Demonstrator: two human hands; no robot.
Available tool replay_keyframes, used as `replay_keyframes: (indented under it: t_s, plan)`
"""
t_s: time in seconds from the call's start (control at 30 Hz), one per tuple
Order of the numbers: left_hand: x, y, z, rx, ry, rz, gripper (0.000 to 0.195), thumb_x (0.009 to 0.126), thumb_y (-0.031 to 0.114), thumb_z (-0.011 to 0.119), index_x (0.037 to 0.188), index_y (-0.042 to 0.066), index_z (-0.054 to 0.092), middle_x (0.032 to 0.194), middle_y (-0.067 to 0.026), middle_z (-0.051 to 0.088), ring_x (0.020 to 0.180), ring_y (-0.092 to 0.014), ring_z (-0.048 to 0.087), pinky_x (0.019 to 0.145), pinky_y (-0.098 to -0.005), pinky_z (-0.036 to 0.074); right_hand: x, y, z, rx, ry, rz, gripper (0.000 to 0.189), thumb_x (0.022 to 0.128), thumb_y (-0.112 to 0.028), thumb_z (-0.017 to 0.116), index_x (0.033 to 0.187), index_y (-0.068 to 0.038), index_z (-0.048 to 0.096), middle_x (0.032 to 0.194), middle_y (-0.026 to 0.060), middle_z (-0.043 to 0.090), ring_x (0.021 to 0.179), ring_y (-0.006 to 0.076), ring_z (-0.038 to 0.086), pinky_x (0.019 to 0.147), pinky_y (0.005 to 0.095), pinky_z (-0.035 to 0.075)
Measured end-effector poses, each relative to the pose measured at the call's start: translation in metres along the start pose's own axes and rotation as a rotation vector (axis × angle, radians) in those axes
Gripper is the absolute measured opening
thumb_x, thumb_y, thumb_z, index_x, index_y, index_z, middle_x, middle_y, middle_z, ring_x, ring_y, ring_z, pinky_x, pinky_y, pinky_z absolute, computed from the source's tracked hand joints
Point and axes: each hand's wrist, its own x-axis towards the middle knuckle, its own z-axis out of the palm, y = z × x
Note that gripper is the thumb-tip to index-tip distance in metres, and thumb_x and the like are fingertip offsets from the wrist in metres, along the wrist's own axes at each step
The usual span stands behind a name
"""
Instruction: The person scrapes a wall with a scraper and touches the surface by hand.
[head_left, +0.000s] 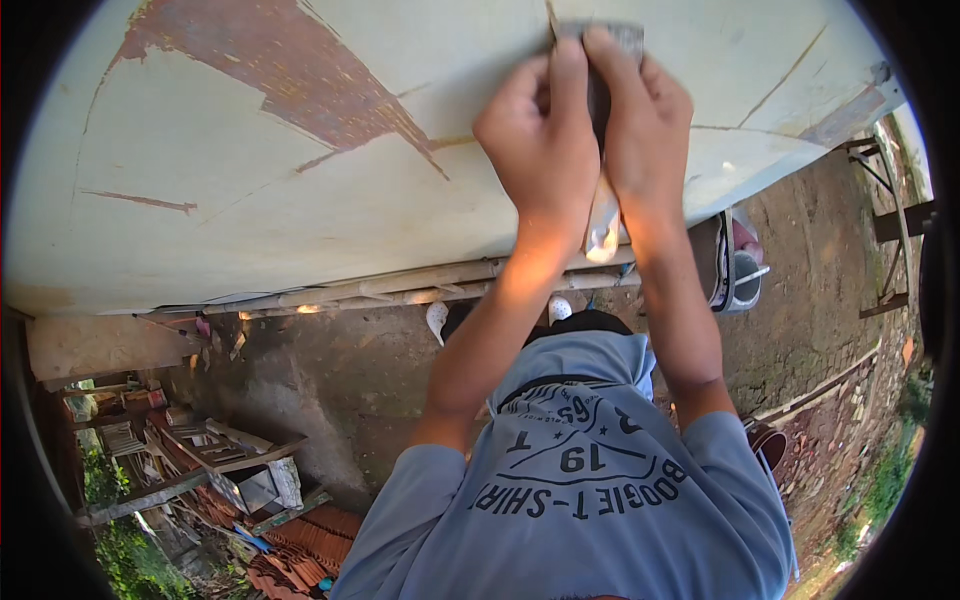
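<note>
Both my hands are on one flat scraper, which looks like a putty knife. Its wide metal blade (631, 36) lies against a large pale painted panel (315, 225), and the worn handle (604, 225) points back toward my body. My left hand (547, 139) grips the tool from the left, thumb pressing near the blade. From the other side my right hand (649, 131) closes on it, fingers curled at the blade's right edge. A long reddish-brown bare patch (300, 82) runs diagonally across the panel. Thin brown scratches mark the paint nearby.
Bamboo poles (360, 289) run along the panel's lower edge, above my white shoes (559, 309). At right, a grey bucket (742, 281) stands on the bare ground near a metal frame (889, 225). Scrap wood (247, 450) and stacked roof tiles (315, 536) lie lower left.
</note>
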Motion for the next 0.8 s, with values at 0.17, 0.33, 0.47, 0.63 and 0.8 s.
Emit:
replay_keyframes:
  t_s: [0.17,0.33,0.47,0.63,0.8]
  plan:
    - [0.017,0.028,0.002,-0.065,-0.054,-0.003,0.032,0.096,0.02,0.061,0.072,0.0,0.059,0.066,0.0032,0.056,0.064,-0.001,0.047,0.055,-0.0207,0.039,0.008,-0.015,0.0,-0.12,0.0,-0.108,0.031,0.091,-0.028,0.064,0.075,-0.001,0.061,0.067,-0.0044,0.056,0.061,0.0027,0.045,0.054,0.0217,0.037]
    - [-0.011,-0.014,-0.002,0.06,-0.002,-0.047,0.03,0.097,0.021,0.059,0.085,-0.005,0.067,0.071,0.0003,0.061,0.069,-0.004,0.051,0.063,-0.0208,0.043,-0.007,0.014,-0.005,0.023,0.071,0.038,0.038,0.089,-0.03,0.063,0.07,0.002,0.057,0.062,-0.003,0.052,0.058,0.0042,0.042,0.051,0.0257,0.036]
    - [0.033,0.039,0.001,-0.039,-0.096,0.117,0.026,0.093,0.016,0.059,0.074,-0.002,0.058,0.065,0.0035,0.054,0.062,-0.003,0.045,0.055,-0.0217,0.038,0.015,-0.05,0.009,-0.101,-0.156,-0.242,0.032,0.094,-0.026,0.058,0.074,-0.001,0.061,0.062,-0.0025,0.056,0.055,0.0034,0.045,0.049,0.0232,0.037]
    - [-0.009,-0.007,0.002,0.004,0.006,-0.098,0.037,0.097,0.026,0.059,0.072,-0.002,0.059,0.07,0.003,0.057,0.066,-0.002,0.047,0.056,-0.022,0.039,-0.004,0.013,-0.008,0.005,-0.005,0.052,0.027,0.094,-0.026,0.061,0.078,-0.003,0.065,0.068,-0.0056,0.057,0.06,0.0012,0.047,0.054,0.0202,0.039]
    - [0.02,0.027,0.005,-0.024,-0.046,0.04,0.035,0.095,0.021,0.061,0.067,0.002,0.054,0.064,0.0043,0.053,0.059,-0.001,0.045,0.051,-0.021,0.036,0.01,-0.029,0.005,-0.145,0.016,-0.201,0.033,0.091,-0.024,0.06,0.073,0.003,0.059,0.058,-0.0023,0.055,0.054,0.005,0.046,0.049,0.0265,0.039]
